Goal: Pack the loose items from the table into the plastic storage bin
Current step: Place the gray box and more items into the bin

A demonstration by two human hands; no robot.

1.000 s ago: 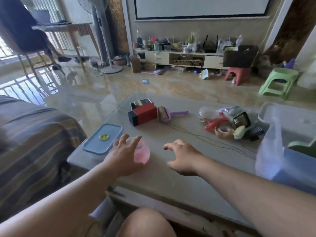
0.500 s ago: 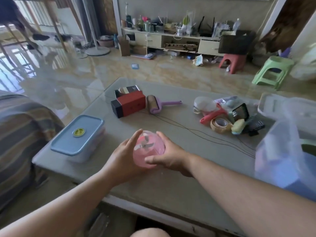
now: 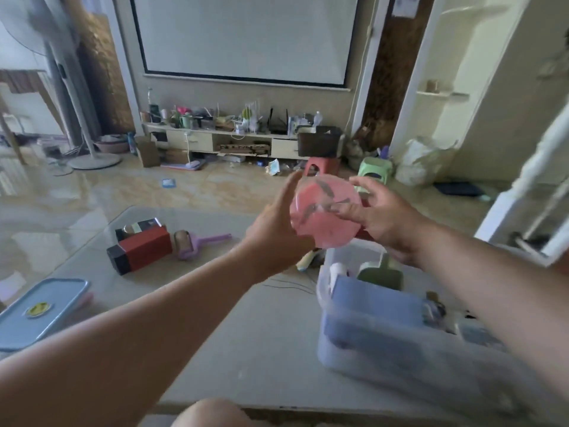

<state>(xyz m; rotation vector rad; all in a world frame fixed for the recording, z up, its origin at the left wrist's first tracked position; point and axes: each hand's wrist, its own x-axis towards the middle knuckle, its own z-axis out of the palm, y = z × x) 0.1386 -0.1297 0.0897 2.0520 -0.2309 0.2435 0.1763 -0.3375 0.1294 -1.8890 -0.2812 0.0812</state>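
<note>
Pink and translucent, a round plastic container [image 3: 325,211] is held up in the air between both hands, above the far end of the clear plastic storage bin [image 3: 385,343] and well clear of the desk [image 3: 246,334]. Dark blade-like shapes can be made out through its pink wall. The left hand [image 3: 278,229] is pressed against the container's left side with its fingers [image 3: 291,186] extended upward along the rim. The right hand [image 3: 385,217] is curled round the container's right side, with its fingers [image 3: 360,183] bent over the top edge and its thumb laid across the face.

The storage bin stands on the right part of the desk, and a blue box-shaped item [image 3: 375,306] and a green scoop-like item [image 3: 380,274] are seen inside it; the bin's near half is blurred. On the left part of the desk a red and black rectangular box [image 3: 140,249] is laid, with a purple-handled lint roller [image 3: 194,243] just beside it to the right. A blue-lidded rectangular food container [image 3: 40,312] is set at the desk's near left edge. Thin dark wires [image 3: 289,283] are trailed across the desk between the left forearm and the bin. A yellowish object [image 3: 304,261] is partly hidden behind the left wrist, and what it is cannot be told.
</note>
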